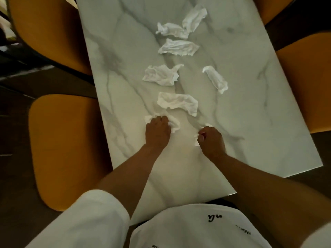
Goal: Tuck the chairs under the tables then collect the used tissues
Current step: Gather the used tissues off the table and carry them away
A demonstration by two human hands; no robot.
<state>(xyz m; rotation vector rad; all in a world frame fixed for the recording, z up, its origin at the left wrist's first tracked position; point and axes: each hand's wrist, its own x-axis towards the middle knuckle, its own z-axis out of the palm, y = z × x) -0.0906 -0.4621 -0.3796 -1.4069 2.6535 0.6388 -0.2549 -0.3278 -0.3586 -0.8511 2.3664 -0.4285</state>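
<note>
Several crumpled white tissues lie along the middle of a white marble table. My left hand presses down with curled fingers on the nearest tissue, gripping it against the tabletop. My right hand is closed in a fist around another tissue, of which only small white bits show at the fingers. Just beyond my hands lies a loose tissue. Farther off are one to the left, one to the right, and three more toward the far end.
Orange chairs stand tucked close along both long sides of the table: two on the left and two on the right. The floor around is dark. My white shirt fills the bottom of the view.
</note>
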